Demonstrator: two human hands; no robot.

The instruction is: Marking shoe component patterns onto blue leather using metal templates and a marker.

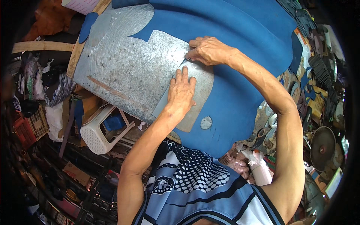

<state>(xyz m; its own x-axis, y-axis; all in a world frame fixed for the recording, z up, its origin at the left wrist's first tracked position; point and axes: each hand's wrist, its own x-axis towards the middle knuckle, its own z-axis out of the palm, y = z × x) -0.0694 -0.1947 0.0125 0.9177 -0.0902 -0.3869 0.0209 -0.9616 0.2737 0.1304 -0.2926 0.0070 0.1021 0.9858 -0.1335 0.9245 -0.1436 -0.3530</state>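
Our left hand (181,92) lies flat, fingers extended, on the grey template (200,84) over the blue sheet (240,93). Our right hand (210,50) bends its fingers at the template's far end; we cannot tell what they grip. We should press evenly so nothing slips.

Plain blue sheet (240,101), mottled grey tabletop (116,56), white-dotted shirt (198,170)

- Toward half past six, pale lettering (162,192) is borne by the blue shirt (195,180), beside a round dark badge (164,183).
- Near six o'clock, white letters (173,144) are printed on its dark part, only partly shown.
- Toward half past ten, faint marks are carried by a white object (80,5); they cannot be read.
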